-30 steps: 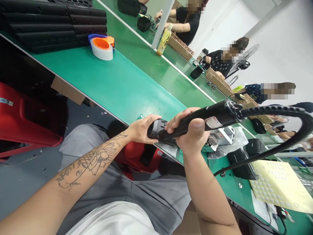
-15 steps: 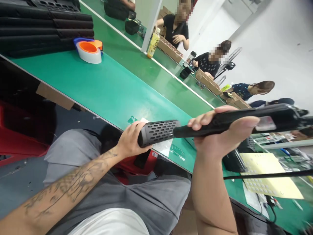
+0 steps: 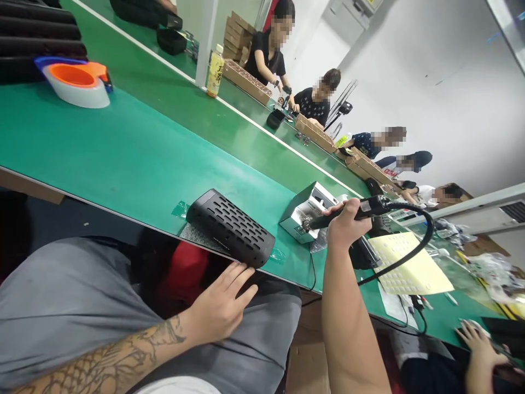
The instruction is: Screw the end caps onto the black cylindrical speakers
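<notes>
A black perforated speaker lies on the near edge of the green bench, on a clear plastic sheet. My left hand rests just below it, off the bench and over my lap, fingers stretched out and holding nothing. My right hand is closed round a black corded electric screwdriver, its tip pointing left toward a small metal box. The screwdriver's cable loops round to the right.
An orange and white tape dispenser and stacked black trays sit at the far left. A yellow sticker sheet lies right of my right hand. Several people work along the bench's far side. Another person's hand shows at the lower right.
My left hand has set the speaker down on the bench edge and let go. My right hand has carried the screwdriver away to the right, toward the metal box.
</notes>
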